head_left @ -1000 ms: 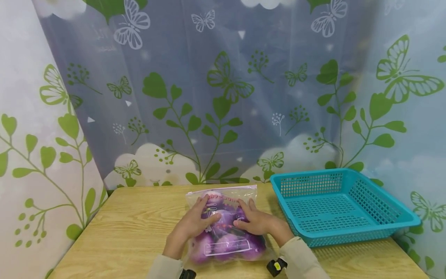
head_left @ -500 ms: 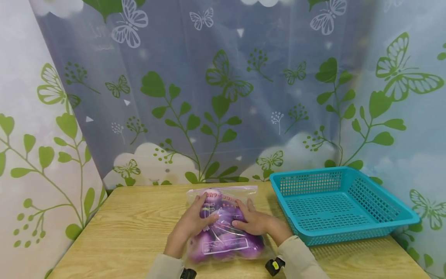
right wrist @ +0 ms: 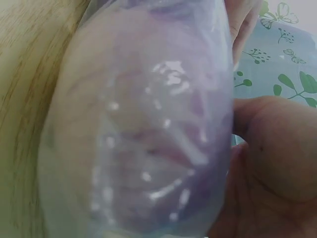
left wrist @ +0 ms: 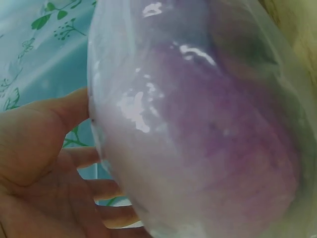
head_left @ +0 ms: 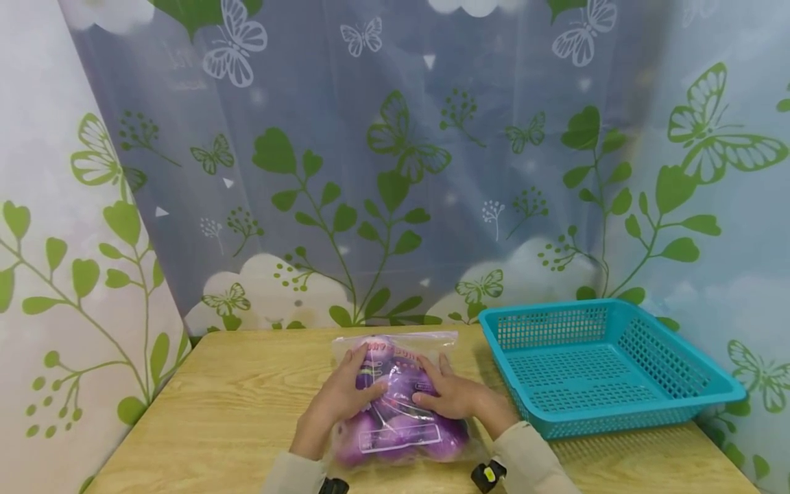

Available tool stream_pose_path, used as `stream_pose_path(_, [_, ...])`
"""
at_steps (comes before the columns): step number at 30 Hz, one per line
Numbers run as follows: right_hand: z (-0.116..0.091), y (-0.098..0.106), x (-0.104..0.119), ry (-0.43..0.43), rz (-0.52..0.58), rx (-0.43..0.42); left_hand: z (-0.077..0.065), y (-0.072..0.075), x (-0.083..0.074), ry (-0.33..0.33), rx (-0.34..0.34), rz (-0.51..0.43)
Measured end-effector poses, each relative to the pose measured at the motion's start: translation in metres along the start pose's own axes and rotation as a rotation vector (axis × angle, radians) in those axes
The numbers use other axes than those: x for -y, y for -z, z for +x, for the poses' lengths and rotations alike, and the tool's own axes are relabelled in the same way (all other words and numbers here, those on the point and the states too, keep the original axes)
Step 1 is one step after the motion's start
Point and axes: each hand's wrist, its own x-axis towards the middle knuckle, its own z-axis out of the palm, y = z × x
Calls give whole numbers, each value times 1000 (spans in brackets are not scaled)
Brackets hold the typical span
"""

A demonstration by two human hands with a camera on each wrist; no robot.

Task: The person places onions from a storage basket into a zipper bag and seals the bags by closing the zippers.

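A clear zip bag (head_left: 401,433) with a pale slider strip lies on the wooden table, packed with several rounded purple and whitish things (head_left: 453,439). Their kind is blurred by the plastic. My left hand (head_left: 336,398) rests on the bag's left side, fingers stretched toward its far end. On the right side rests my right hand (head_left: 457,394), its fingers spread over the plastic. Both thumbs lie inward on the bag, apart from each other. Close up, the bag's bulging plastic (left wrist: 198,124) fills most of the left wrist view. The right wrist view also shows the wrapped bulge (right wrist: 143,114) beside my palm.
A turquoise perforated basket (head_left: 617,412) stands on the table to the right, near my right forearm. Wooden tabletop (head_left: 234,398) extends to the left of the bag. Behind it hangs a patterned curtain (head_left: 395,206) with leaves and butterflies.
Both hands stay on the bag. The plastic's top layer has shifted slightly, its wrinkles and printing sitting a little differently; the head view has moved a touch.
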Motion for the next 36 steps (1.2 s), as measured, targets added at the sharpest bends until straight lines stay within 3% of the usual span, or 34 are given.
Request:
stream_pose_path(6, [-2,2,0,17,0,-2,-3,3,1,-6,10,12])
stream_pose_path(14, [0,-1,2,22,-11,16,-5,-4,0,-62,-18,138])
stream_pose_path(23, [1,-1,4,13,-13,20,6,-5,3,-109,26,125])
stream_pose_path(36, [6,2,2,5,20,32,19,-2,-8,34,66,196])
